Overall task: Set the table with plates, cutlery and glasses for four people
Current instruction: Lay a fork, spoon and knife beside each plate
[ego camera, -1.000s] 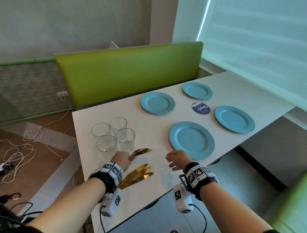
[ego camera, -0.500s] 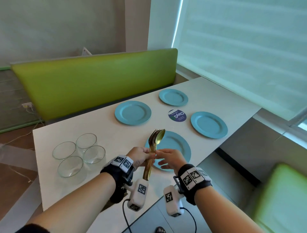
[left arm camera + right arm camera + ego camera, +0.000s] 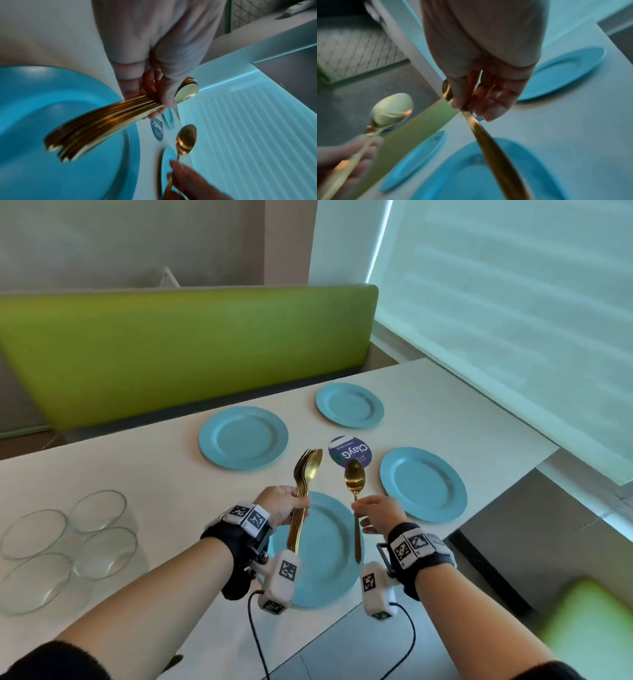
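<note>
round sticker (image 3: pixel 350 451) reads "clayg", mid-frame between blue plates (image 3: pixel 243 437). left hand (image 3: pixel 281 506) grips gold cutlery bundle (image 3: pixel 302 487); right hand (image 3: pixel 376 511) pinches one gold spoon (image 3: pixel 355 479). four glasses (image 3: pixel 97 511) lower left.

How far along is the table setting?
Done: four blue plates laid on the table. In hand: the left hand grips the gold cutlery bundle; the right hand pinches one spoon. Left: placing cutlery and the four glasses, clustered aside.
</note>
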